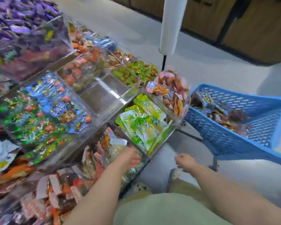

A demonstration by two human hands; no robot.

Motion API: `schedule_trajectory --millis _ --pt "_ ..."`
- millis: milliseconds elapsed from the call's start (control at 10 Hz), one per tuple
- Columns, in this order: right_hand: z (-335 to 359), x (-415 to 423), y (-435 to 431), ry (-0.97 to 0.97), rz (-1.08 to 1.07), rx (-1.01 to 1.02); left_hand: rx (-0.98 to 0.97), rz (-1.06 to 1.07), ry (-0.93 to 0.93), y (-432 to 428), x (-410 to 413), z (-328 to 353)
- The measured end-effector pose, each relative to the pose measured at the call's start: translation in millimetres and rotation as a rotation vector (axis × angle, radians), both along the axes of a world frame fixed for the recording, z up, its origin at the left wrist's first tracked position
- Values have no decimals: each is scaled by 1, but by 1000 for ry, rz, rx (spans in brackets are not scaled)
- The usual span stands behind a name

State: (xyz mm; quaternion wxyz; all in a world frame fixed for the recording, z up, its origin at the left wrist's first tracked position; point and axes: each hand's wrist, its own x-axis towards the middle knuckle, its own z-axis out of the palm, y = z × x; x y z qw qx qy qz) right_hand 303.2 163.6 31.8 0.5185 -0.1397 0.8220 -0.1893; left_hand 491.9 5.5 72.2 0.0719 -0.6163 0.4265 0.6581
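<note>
Grey shop floor (201, 65), tiered clear acrylic snack bins (81, 120) at left. Left hand (131, 157) down in near bin among orange-and-white snack packets (104, 150); with the blur I cannot tell if fingers pinch one. Right hand (185, 161) hovers beside, loosely curled, empty. One blue perforated plastic basket (225, 140) holds heap of dark packets (217, 111), uncountable. I judge picking partway: next packet not lifted. One bare clear bin (104, 95).

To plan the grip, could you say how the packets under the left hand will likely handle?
The packets look like thin glossy film, so probably floppy and slippery. Small and loosely heaped in the clear bin, they likely weigh little and would slide together if pushed.
</note>
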Motion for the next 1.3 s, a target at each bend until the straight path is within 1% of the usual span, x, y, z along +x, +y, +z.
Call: schedule_trajectory --millis 100,200,300,400,500,600,700,800,900,1000,1100,1200,1300 --pt "-16 -19 91 -77 -237 187 147 -6 -80 33 4 -24" --pt "-22 -33 164 -114 -350 300 180 -76 -184 59 -4 -37" --pt "-19 -50 216 -145 -475 298 108 -160 -256 82 -24 -42" --pt "-14 -66 251 -133 -557 265 -30 -266 -280 102 -57 -44" --pt "-12 -75 275 -157 -605 245 -63 -468 -267 118 -100 -43" --pt "-10 -75 294 -214 -680 225 -139 -643 -298 129 -138 -44" --pt "-6 -71 301 -246 -775 224 -162 -742 -315 133 -166 -43" --pt "-7 -79 298 -276 -830 219 -183 -889 -323 123 -192 -47" --pt "-6 -102 284 -277 -905 210 -158 -1068 -293 111 -214 -58" --pt "-8 -130 262 -224 -847 223 -168 -1121 -285 89 -252 -67" --pt "-12 -154 235 -214 -747 259 -163 -1164 -287 64 -297 -68" --pt "-12 -175 208 -209 -726 276 -185 -1180 -272 40 -338 -63" --pt "-7 -199 176 -190 -687 227 -154 -1128 -268 21 -375 -58"
